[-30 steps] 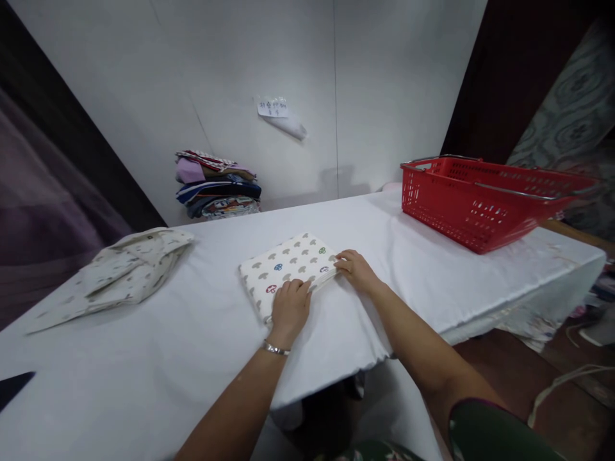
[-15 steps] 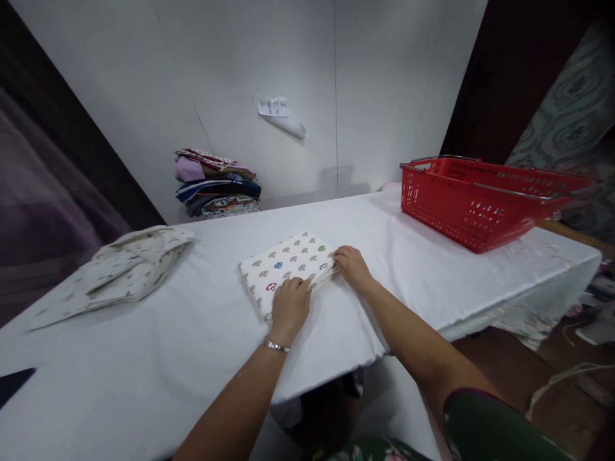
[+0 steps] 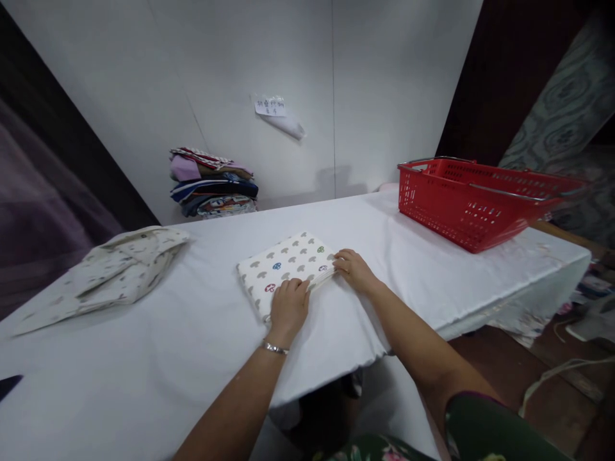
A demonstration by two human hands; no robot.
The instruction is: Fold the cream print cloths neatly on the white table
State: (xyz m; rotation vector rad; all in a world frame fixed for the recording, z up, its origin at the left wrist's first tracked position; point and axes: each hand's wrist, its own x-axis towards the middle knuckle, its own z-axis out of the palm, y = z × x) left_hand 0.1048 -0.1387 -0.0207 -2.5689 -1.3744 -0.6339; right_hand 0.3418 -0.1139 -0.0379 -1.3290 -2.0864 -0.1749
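A folded white cloth [image 3: 289, 261] with grey mushroom-like shapes and a few coloured ones lies flat on the white-covered table [image 3: 202, 358]. My left hand [image 3: 289, 306], with a silver bracelet at its wrist, grips the near edge of the cloth, fingers on top. At the right corner, my right hand [image 3: 353, 269] pinches the folded layers between thumb and fingers. Both thumbs are partly hidden by the cloth and hands. To the left rests another white patterned garment [image 3: 120, 272], loosely crumpled.
A stack of folded clothes [image 3: 214, 186] stands against the back wall. On the table's right side sits a red plastic basket [image 3: 446, 205] with metal handles. A paper note [image 3: 270, 106] is stuck to the wall. The table's front edge runs close to my body.
The view has shifted slightly. Both hands keep nearly the same places on the folded cloth, which looks unchanged.
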